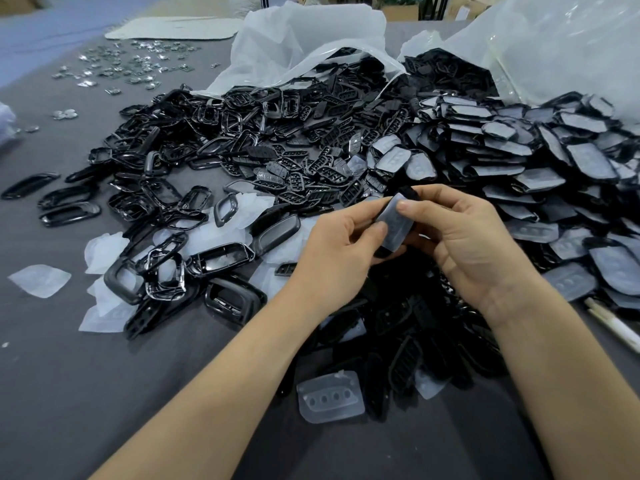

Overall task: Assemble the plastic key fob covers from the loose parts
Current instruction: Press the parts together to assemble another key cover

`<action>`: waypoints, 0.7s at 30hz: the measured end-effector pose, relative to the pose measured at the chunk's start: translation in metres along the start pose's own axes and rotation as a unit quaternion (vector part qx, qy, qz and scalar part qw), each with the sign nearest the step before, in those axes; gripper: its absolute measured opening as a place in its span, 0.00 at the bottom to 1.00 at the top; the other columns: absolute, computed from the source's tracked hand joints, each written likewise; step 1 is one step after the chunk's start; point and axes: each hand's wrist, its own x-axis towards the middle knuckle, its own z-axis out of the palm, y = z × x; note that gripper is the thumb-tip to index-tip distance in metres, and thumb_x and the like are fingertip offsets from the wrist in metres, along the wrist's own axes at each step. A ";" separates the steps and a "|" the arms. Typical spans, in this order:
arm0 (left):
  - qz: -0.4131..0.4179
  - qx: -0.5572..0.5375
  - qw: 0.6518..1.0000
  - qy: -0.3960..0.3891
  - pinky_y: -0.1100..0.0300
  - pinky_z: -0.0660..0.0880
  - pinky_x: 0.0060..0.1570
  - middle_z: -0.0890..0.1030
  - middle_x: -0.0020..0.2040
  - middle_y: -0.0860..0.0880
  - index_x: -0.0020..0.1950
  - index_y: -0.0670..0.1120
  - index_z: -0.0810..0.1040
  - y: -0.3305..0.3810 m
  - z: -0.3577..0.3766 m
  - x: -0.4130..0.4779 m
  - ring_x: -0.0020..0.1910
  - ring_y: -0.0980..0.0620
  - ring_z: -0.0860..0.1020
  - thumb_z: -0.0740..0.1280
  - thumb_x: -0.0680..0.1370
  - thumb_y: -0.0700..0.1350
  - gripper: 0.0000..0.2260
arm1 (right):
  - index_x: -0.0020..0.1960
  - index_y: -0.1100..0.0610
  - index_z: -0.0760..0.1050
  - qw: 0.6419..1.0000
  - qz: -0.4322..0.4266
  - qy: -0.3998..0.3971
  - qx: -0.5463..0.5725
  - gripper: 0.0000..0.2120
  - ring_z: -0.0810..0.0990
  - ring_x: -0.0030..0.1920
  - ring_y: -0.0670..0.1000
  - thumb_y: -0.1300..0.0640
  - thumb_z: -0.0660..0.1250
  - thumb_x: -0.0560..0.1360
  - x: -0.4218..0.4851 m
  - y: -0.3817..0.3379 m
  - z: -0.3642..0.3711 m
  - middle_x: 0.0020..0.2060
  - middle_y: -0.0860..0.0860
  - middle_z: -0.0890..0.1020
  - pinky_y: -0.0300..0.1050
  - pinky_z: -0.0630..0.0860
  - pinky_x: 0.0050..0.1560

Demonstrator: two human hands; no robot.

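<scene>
Left hand: the left hand [337,251] pinches the near end of a black plastic fob shell faced with a milky translucent film [394,218], thumb on top and fingers curled beneath. It appears to serve as the steadying clamp.
Right hand: the right hand [464,244] grips the same shell from the far side, its thumb tip pressing on the filmed face. Whether it is seating or peeling that layer cannot be told.
Held part: it is raised off the grey cloth-covered bench [86,393], between both hands above the near-centre, and tilted face-up, likely so the fit can be checked.
Beneath the wrists: a dark heap of black plastic parts [415,334] runs toward the near edge, perhaps where handled pieces land.
Near edge: a translucent plastic pad with four round holes [330,396] lies flat at that heap's foot.
Right side: a heap of film-faced black shells [540,161] spills from a clear plastic bag [571,46] at the far right corner, close to the right hand.
Centre: black button grids [304,171] lie bunched together.
Left of centre: glossy black oval frames [194,161] are kept by kind, apparently for quick picking.
Left side: white film scraps [40,280] lie among the frames.
Far left corner: small shiny metal pieces [138,64] lie well apart.
</scene>
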 end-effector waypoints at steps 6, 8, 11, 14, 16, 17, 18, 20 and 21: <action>-0.005 -0.040 0.999 0.005 0.64 0.79 0.48 0.82 0.52 0.46 0.66 0.42 0.73 0.004 0.001 -0.001 0.47 0.56 0.81 0.57 0.80 0.30 0.17 | 0.35 0.55 0.80 0.999 0.016 0.021 0.021 0.13 0.81 0.35 0.48 0.55 0.66 0.77 -0.001 -0.003 0.001 0.34 0.52 0.83 0.42 0.80 0.38; -0.007 -0.042 0.999 0.009 0.64 0.79 0.48 0.81 0.52 0.45 0.67 0.40 0.73 0.004 0.001 -0.001 0.48 0.55 0.81 0.57 0.80 0.30 0.17 | 0.37 0.56 0.80 0.999 0.022 0.026 0.023 0.12 0.81 0.36 0.49 0.54 0.64 0.78 0.000 -0.004 0.001 0.35 0.53 0.83 0.43 0.80 0.39; -0.011 -0.031 0.999 0.014 0.66 0.79 0.46 0.81 0.52 0.46 0.68 0.39 0.72 0.003 0.000 -0.001 0.46 0.57 0.81 0.58 0.80 0.30 0.17 | 0.38 0.56 0.79 1.000 0.004 0.011 -0.001 0.08 0.80 0.33 0.48 0.58 0.67 0.75 -0.001 -0.005 0.001 0.33 0.51 0.83 0.41 0.79 0.36; -0.016 -0.012 1.000 0.021 0.67 0.79 0.44 0.81 0.49 0.51 0.68 0.40 0.73 0.003 0.001 0.000 0.42 0.61 0.82 0.59 0.80 0.31 0.17 | 0.40 0.57 0.78 0.999 -0.019 0.005 -0.025 0.05 0.81 0.33 0.48 0.64 0.68 0.73 -0.003 -0.003 0.002 0.33 0.51 0.83 0.40 0.79 0.35; -0.012 0.003 1.000 0.027 0.62 0.80 0.49 0.82 0.49 0.52 0.67 0.42 0.73 0.003 0.000 0.000 0.45 0.60 0.82 0.59 0.80 0.31 0.17 | 0.41 0.58 0.78 0.999 -0.027 0.009 -0.026 0.05 0.82 0.34 0.48 0.65 0.68 0.73 -0.002 -0.002 0.002 0.33 0.51 0.83 0.39 0.78 0.34; -0.009 0.017 0.999 0.029 0.58 0.79 0.54 0.82 0.50 0.52 0.67 0.44 0.74 0.004 0.000 0.000 0.48 0.59 0.82 0.60 0.80 0.32 0.17 | 0.41 0.58 0.78 0.999 -0.030 0.011 -0.028 0.05 0.82 0.34 0.48 0.66 0.68 0.73 -0.002 -0.002 0.002 0.32 0.51 0.83 0.39 0.78 0.34; -0.007 0.028 0.999 0.029 0.55 0.78 0.57 0.82 0.51 0.53 0.66 0.45 0.74 0.004 0.000 0.000 0.51 0.57 0.81 0.60 0.80 0.32 0.17 | 0.40 0.58 0.78 0.999 -0.032 0.013 -0.031 0.05 0.82 0.34 0.48 0.66 0.68 0.73 -0.002 -0.002 0.002 0.32 0.51 0.83 0.39 0.78 0.35; -0.009 0.037 0.999 0.030 0.53 0.77 0.59 0.82 0.52 0.53 0.66 0.46 0.74 0.005 0.000 -0.001 0.53 0.56 0.81 0.60 0.80 0.33 0.17 | 0.41 0.57 0.79 0.999 -0.034 0.014 -0.036 0.04 0.82 0.34 0.48 0.65 0.69 0.72 -0.001 -0.002 0.001 0.33 0.51 0.83 0.40 0.79 0.35; -0.012 0.038 0.999 0.031 0.53 0.76 0.60 0.82 0.52 0.53 0.66 0.46 0.74 0.005 0.000 -0.001 0.54 0.56 0.81 0.60 0.80 0.32 0.17 | 0.41 0.58 0.79 0.999 -0.033 0.012 -0.037 0.04 0.82 0.34 0.48 0.66 0.69 0.72 -0.001 -0.001 0.001 0.33 0.51 0.83 0.40 0.79 0.35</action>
